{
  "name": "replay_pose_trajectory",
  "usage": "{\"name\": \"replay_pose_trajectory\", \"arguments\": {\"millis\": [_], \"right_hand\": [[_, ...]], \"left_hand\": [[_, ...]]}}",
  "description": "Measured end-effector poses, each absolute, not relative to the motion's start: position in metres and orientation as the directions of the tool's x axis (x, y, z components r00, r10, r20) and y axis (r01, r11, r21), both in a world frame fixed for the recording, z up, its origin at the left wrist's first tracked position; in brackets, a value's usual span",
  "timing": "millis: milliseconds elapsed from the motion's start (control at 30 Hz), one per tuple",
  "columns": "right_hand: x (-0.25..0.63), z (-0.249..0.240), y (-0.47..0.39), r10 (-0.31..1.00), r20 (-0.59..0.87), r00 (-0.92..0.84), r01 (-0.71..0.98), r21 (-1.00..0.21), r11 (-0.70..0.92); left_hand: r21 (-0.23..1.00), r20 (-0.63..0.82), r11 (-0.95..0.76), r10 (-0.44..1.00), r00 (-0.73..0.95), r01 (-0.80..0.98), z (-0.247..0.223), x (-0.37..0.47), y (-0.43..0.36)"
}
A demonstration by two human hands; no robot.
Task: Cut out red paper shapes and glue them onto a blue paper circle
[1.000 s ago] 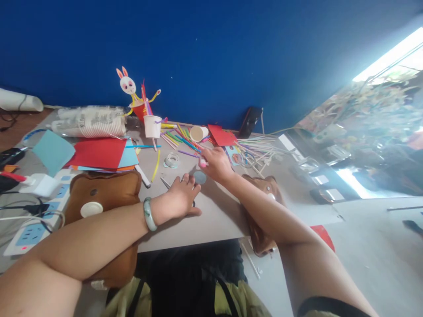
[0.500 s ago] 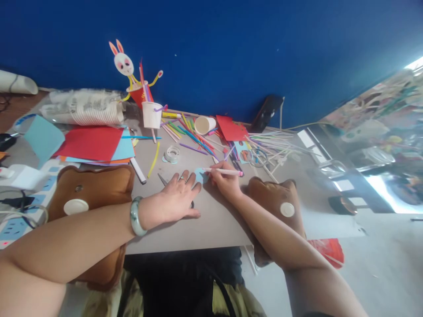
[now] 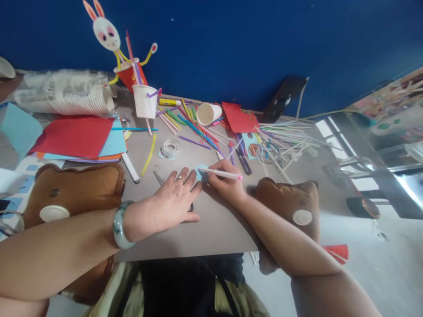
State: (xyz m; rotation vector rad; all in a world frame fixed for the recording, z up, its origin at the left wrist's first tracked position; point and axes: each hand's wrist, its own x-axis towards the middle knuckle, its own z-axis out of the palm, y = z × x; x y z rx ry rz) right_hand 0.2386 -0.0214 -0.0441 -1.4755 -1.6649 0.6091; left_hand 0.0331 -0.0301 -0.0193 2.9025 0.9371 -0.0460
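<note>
My right hand (image 3: 230,187) grips a white felt-tip pen (image 3: 223,174) with a pink end, its tip over a small light-blue piece of paper (image 3: 201,175) on the table. My left hand (image 3: 173,196) lies flat with fingers spread, fingertips at the left edge of that paper. Beneath the left palm is a pair of scissors (image 3: 157,177), mostly hidden; one blade and a bit of dark handle show. A roll of clear tape (image 3: 170,149) lies just beyond the left hand.
A rabbit figure (image 3: 106,34) and a white paper cup (image 3: 144,102) stand at the back left. Coloured pens and sticks are strewn around a tipped cup (image 3: 208,114). Red paper (image 3: 74,136) lies left. Brown cushions (image 3: 79,187) flank the table front.
The view has shifted, so the items on the table look nearer and more spread out. Both hands keep almost the same place; the pen has tilted slightly over the blue paper.
</note>
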Motion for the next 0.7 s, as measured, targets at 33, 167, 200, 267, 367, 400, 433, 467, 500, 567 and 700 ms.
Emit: {"name": "replay_pose_trajectory", "arguments": {"millis": [33,167,200,267,367,400,433,467,500,567,700], "right_hand": [[0.2388,-0.0441,-0.0214,0.967,0.253,0.011,0.583,-0.788,0.2],[0.2393,-0.0442,-0.0211,0.967,0.255,0.0,0.597,-0.776,0.204],[0.2394,-0.0443,-0.0209,0.967,0.255,-0.004,0.597,-0.775,0.207],[0.2394,-0.0447,-0.0205,0.968,0.253,-0.009,0.589,-0.78,0.209],[0.2393,-0.0448,-0.0204,0.97,0.242,-0.012,0.581,-0.788,0.204],[0.2392,-0.0448,-0.0204,0.971,0.238,-0.016,0.58,-0.789,0.203],[0.2392,-0.0448,-0.0205,0.972,0.235,-0.02,0.58,-0.789,0.203],[0.2392,-0.0448,-0.0205,0.971,0.237,-0.024,0.583,-0.786,0.206],[0.2391,-0.0449,-0.0206,0.971,0.239,-0.026,0.586,-0.783,0.209],[0.239,-0.0451,-0.0208,0.969,0.244,-0.027,0.59,-0.779,0.213],[0.2384,-0.0449,-0.0211,0.972,0.232,-0.025,0.568,-0.797,0.205]], "left_hand": [[0.076,-0.061,-0.809,0.58,0.812,0.583,-0.019,0.0336,-0.03],[0.068,-0.076,-0.811,0.576,0.814,0.581,-0.0184,0.0341,-0.0294],[0.067,-0.077,-0.811,0.577,0.813,0.581,-0.0184,0.0338,-0.0293],[0.074,-0.072,-0.81,0.577,0.813,0.582,-0.0187,0.0332,-0.0294],[0.094,-0.064,-0.807,0.579,0.813,0.583,-0.0198,0.0324,-0.0293],[0.094,-0.065,-0.807,0.579,0.813,0.583,-0.0201,0.0324,-0.0293],[0.088,-0.069,-0.809,0.578,0.813,0.582,-0.0204,0.0323,-0.0293],[0.079,-0.074,-0.81,0.577,0.814,0.581,-0.0205,0.0324,-0.0293],[0.07,-0.077,-0.81,0.577,0.813,0.582,-0.0206,0.0324,-0.0293],[0.057,-0.078,-0.811,0.578,0.812,0.583,-0.0209,0.0325,-0.0294],[0.061,-0.07,-0.818,0.568,0.82,0.572,-0.0218,0.0325,-0.0288]]}}
